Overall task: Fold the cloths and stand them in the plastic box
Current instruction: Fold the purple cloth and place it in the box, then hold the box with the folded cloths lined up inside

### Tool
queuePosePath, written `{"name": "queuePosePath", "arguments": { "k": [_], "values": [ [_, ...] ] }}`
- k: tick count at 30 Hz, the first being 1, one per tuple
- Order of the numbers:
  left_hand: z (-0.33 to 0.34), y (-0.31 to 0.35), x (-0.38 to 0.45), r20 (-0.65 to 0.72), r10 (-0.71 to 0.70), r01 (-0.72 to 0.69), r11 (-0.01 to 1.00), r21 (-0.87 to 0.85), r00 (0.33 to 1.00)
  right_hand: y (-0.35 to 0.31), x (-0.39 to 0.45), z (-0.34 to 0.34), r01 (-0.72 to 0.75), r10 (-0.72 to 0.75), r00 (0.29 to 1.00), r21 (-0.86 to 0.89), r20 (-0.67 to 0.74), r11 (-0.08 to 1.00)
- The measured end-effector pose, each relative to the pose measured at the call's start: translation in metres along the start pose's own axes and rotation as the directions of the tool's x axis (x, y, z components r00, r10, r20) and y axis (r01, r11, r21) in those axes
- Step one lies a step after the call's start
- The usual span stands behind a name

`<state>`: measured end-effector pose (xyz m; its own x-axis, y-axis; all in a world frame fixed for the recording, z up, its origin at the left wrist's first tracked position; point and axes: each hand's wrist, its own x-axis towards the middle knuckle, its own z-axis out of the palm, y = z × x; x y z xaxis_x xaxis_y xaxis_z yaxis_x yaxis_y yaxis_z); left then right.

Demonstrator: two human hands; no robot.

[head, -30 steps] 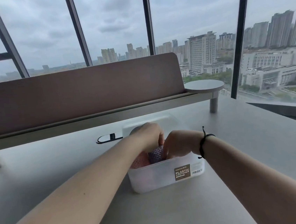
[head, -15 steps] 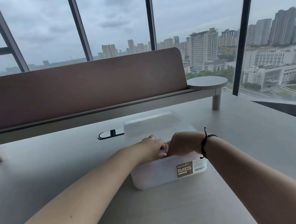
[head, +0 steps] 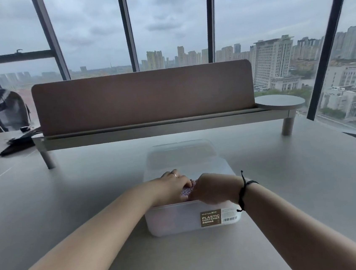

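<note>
Both hands reach into the plastic box (head: 177, 220) on the counter (head: 287, 178). The left hand (head: 173, 182) presses flat and the right hand (head: 213, 189) curls, pinching the purple cloth (head: 187, 191) between them. Judgement: seat it upright toward the 6 o'clock wall, keeping folds tight while letting go.

L hand (head: 173, 184) flatter, pressing purple cloth (head: 187, 191) lower into box (head: 172, 220); pink cloth hidden.
</note>
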<state>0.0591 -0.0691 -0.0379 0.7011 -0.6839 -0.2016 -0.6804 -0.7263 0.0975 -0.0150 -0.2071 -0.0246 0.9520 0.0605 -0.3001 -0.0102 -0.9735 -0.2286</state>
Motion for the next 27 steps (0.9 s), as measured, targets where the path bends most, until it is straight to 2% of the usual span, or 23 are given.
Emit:
{"name": "queuePosePath", "arguments": {
  "k": [1,2,3,4,6,7,9,10,11,12,13,14,16,17,18,19,20,22,24,27],
  "values": [
    [0.001,-0.004,-0.007,0.005,-0.007,0.007,1.000,-0.006,1.000,-0.009,-0.001,0.000,-0.028,0.027,1.000,0.081,0.007,0.996],
    [0.000,-0.007,-0.015,0.013,-0.010,0.010,1.000,-0.013,1.000,-0.012,-0.004,0.004,0.025,-0.019,0.999,0.178,-0.034,0.984],
    [-0.001,-0.008,-0.022,0.013,-0.005,0.006,1.000,-0.026,1.000,-0.014,-0.005,0.005,-0.010,0.021,0.999,0.248,-0.040,0.969],
    [-0.003,-0.008,-0.030,-0.018,0.026,-0.027,0.998,-0.055,1.000,-0.019,-0.011,0.003,0.043,-0.016,0.994,0.240,-0.110,0.970],
    [-0.010,-0.010,-0.046,-0.203,0.093,-0.132,0.973,-0.190,0.975,-0.015,-0.015,-0.002,0.140,-0.059,0.967,0.323,-0.248,0.936],
    [-0.015,-0.011,-0.051,-0.363,0.081,-0.192,0.940,-0.283,0.928,-0.007,-0.016,-0.003,0.198,-0.068,0.946,0.398,-0.318,0.896],
    [-0.018,-0.021,-0.060,-0.667,-0.089,-0.310,0.835,-0.454,0.739,0.002,-0.025,-0.007,0.373,-0.036,0.844,0.537,-0.536,0.756],
    [-0.016,-0.029,-0.063,-0.737,-0.217,-0.339,0.781,-0.525,0.640,0.007,-0.027,-0.009,0.484,0.033,0.756,0.592,-0.654,0.644],
    [-0.011,-0.037,-0.063,-0.744,-0.339,-0.325,0.740,-0.589,0.577,0.015,-0.026,-0.009,0.556,0.142,0.676,0.627,-0.723,0.545],
    [-0.005,-0.041,-0.063,-0.702,-0.445,-0.271,0.701,-0.659,0.557,0.023,-0.026,-0.009,0.594,0.253,0.616,0.651,-0.746,0.472],
    [0.004,-0.044,-0.061,-0.617,-0.541,-0.207,0.633,-0.746,0.572,0.031,-0.022,-0.006,0.598,0.343,0.594,0.684,-0.728,0.417],
    [0.014,-0.048,-0.059,-0.504,-0.616,-0.180,0.510,-0.841,0.605,0.036,-0.017,0.000,0.580,0.392,0.620,0.734,-0.679,0.353],
    [0.029,-0.053,-0.056,-0.278,-0.679,-0.226,0.166,-0.960,0.680,0.043,-0.006,0.017,0.469,0.396,0.782,0.873,-0.481,0.134],
    [0.034,-0.054,-0.056,-0.202,-0.658,-0.256,0.015,-0.967,0.725,0.047,0.000,0.026,0.396,0.361,0.857,0.918,-0.368,-0.004],
    [0.040,-0.055,-0.056,-0.167,-0.635,-0.270,-0.068,-0.961,0.754,0.048,0.003,0.033,0.313,0.298,0.917,0.942,-0.266,-0.124],
    [0.042,-0.054,-0.055,-0.142,-0.624,-0.264,-0.106,-0.959,0.769,0.049,0.005,0.038,0.270,0.246,0.944,0.943,-0.219,-0.196],
    [0.044,-0.054,-0.054,-0.134,-0.620,-0.257,-0.112,-0.960,0.773,0.052,0.009,0.040,0.266,0.225,0.950,0.940,-0.217,-0.216],
    [0.045,-0.053,-0.054,-0.147,-0.611,-0.267,-0.110,-0.957,0.778,0.055,0.011,0.039,0.298,0.243,0.937,0.938,-0.251,-0.178],
    [0.046,-0.055,-0.053,-0.173,-0.573,-0.300,-0.135,-0.944,0.801,0.055,0.013,0.039,0.316,0.221,0.937,0.926,-0.270,-0.209],
    [0.041,-0.045,-0.058,-0.196,-0.534,-0.332,-0.172,-0.927,0.823,0.052,0.012,0.039,0.344,0.230,0.927,0.917,-0.297,-0.203]
  ]
}}
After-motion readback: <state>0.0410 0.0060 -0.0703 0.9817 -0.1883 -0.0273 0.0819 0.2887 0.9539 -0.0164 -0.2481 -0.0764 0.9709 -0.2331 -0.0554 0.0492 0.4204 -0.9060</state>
